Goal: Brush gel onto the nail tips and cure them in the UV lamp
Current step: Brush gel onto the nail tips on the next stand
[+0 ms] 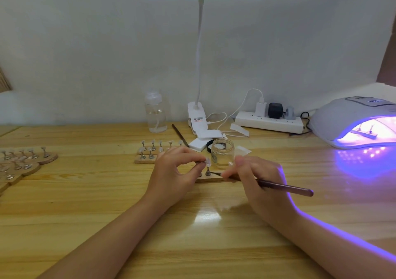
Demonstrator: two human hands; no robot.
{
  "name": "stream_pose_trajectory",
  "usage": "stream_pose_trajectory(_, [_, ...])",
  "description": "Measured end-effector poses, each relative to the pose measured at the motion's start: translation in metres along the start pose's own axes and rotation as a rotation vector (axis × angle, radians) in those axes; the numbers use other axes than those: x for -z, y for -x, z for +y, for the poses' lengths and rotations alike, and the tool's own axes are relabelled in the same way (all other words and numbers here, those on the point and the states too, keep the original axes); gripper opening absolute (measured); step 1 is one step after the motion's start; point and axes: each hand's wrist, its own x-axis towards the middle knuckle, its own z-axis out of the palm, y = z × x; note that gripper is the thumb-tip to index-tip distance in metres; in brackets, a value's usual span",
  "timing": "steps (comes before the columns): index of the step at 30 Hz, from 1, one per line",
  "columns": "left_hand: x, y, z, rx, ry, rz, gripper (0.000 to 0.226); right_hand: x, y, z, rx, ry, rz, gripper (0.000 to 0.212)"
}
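Left hand (175, 171) pinches a nail tip (207, 161) on its stand at centre tabletop (85, 193); right hand (257, 180) grips the brush (285, 187). Tip looks light, slippery: hold by the stem.

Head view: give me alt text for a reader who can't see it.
The left hand pinches a clear nail tip on its metal stand while the right hand holds a thin dark brush beside it. A small clear glass jar stands behind; the white UV lamp glows purple on the right.

both forearms reach forward, left hand (175, 171) pinching with curled fingers, right hand (259, 178) gripping.
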Motion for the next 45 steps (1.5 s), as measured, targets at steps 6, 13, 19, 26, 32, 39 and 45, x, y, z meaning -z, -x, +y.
stream_pose_trajectory(6, [-0.0009,0.0004,-0.0031,0.001,-0.007,-0.007,0.016,-0.0007,-0.0011,-0.0022,-0.034,0.002,-0.038,0.037])
stream_pose_trajectory(13, [-0.0009,-0.0002,-0.005,-0.003,-0.007,-0.004,0.015,-0.0006,-0.0024,-0.0049,-0.038,0.04,-0.052,0.033])
stream_pose_trajectory(19, [-0.0008,0.0,-0.0041,-0.02,0.014,0.012,0.019,-0.0012,0.0005,-0.0058,-0.075,-0.032,-0.023,0.038])
stream_pose_trajectory(26, [-0.001,-0.0007,-0.0039,-0.015,0.029,0.022,0.025,-0.0014,0.0011,-0.006,-0.122,-0.108,-0.022,0.038])
stream_pose_trajectory(32, [-0.0003,-0.0001,-0.006,-0.016,0.037,0.02,0.032,-0.0015,0.0006,-0.006,-0.162,-0.114,-0.036,0.034])
stream_pose_trajectory(39, [-0.0012,-0.0012,-0.0083,-0.037,0.021,0.023,0.044,-0.0022,-0.0007,-0.0041,-0.12,-0.044,-0.043,0.033])
stream_pose_trajectory(45, [-0.0019,-0.0003,-0.0091,-0.029,0.019,0.017,0.034,-0.0016,-0.0008,-0.0015,-0.025,0.07,-0.044,0.035])
